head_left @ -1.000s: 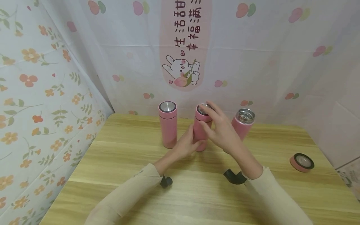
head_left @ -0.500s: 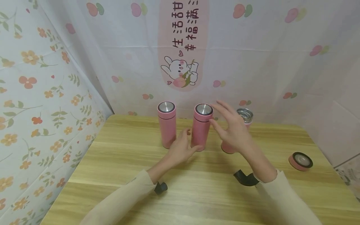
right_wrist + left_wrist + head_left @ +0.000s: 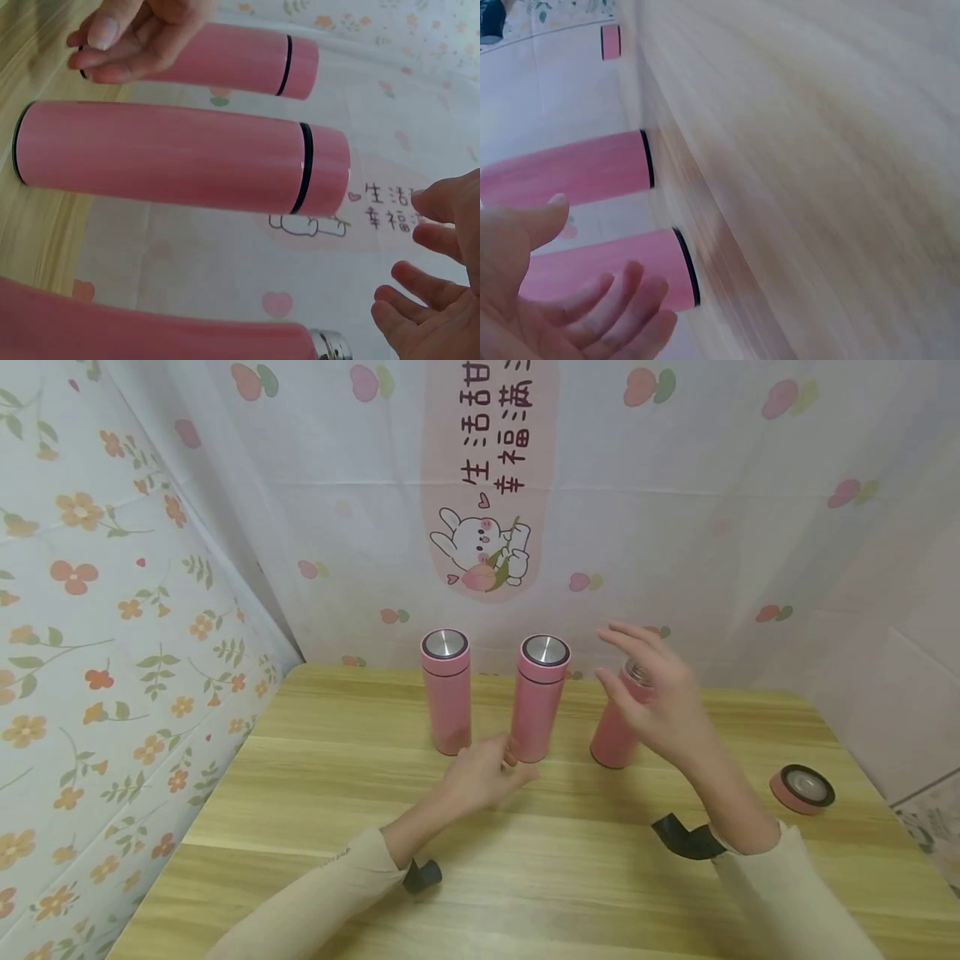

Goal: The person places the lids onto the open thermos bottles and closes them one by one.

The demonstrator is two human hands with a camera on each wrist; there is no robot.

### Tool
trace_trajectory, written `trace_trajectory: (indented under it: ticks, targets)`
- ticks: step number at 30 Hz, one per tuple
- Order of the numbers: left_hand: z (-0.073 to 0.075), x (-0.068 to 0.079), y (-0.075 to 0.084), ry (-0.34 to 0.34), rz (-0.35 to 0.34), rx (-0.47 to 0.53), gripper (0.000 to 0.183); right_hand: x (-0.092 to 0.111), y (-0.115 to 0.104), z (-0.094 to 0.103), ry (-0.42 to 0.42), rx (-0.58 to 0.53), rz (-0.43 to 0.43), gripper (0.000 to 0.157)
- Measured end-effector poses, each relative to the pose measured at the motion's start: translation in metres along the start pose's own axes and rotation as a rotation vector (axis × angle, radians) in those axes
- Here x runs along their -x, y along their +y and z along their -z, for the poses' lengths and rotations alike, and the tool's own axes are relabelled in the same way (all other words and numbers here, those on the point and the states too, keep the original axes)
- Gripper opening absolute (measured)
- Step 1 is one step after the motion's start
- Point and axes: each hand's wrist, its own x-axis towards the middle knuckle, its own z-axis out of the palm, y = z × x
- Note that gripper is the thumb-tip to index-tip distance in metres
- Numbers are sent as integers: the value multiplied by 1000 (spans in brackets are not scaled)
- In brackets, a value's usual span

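Three pink thermos bottles stand upright in a row on the table. The left bottle and the middle bottle wear lids with steel tops. On the right, the third bottle has a bare steel mouth, partly covered by my right hand. That hand hovers with spread, bent fingers, touching nothing I can make out. In front of the middle bottle is my left hand, its fingers loosely bent and holding nothing; the left wrist view shows its palm apart from the bottles. A loose pink lid lies at the right.
The wooden table ends at a patterned cloth backdrop behind the bottles. A flowered cloth hangs at the left. Black camera mounts stick out by both wrists.
My left hand has let go of the middle bottle and drawn back toward me. My right hand has left that bottle's lid and moved right, in front of the uncovered bottle.
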Motion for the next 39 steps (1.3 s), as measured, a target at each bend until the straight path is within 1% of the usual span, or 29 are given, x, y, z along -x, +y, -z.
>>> trace_trajectory:
  ticks: [2, 5, 9, 14, 17, 20, 24, 26, 29, 32, 36, 39]
  targets:
    - [-2, 1, 2, -58, -32, 23, 46, 1, 2, 4, 12, -4, -1, 50]
    - [-5, 1, 6, -124, -87, 47, 47, 3, 5, 11, 34, 9, 7, 49]
    - [-12, 0, 10, -168, -169, 90, 53, 5, 4, 22, 69, 9, 16, 47]
    - [-20, -4, 15, -209, -248, 178, 60, 6, -8, 37, 76, 5, 14, 46]
    - [-25, -7, 18, -205, -278, 194, 63, 10, -11, 46, 96, 19, -2, 44]
    - [-30, -9, 21, -183, -297, 202, 67, 17, -5, 53, 127, 50, -10, 41]
    - [-37, -13, 27, -144, -296, 216, 70, 31, 18, 61, 153, 88, -19, 37]
    - [-41, -16, 30, -125, -288, 243, 70, 39, 31, 65, 158, 105, -36, 37]
    - [-46, -20, 33, -93, -275, 289, 70, 54, 48, 70, 146, 119, -103, 39]
    - [-50, -23, 37, -66, -249, 323, 72, 68, 59, 75, 106, 114, -224, 45]
    - [-53, -28, 42, -47, -217, 356, 75, 86, 70, 83, 9, 137, -377, 47]
    - [-55, -33, 45, -35, -205, 354, 76, 96, 78, 89, -86, 174, -444, 48]
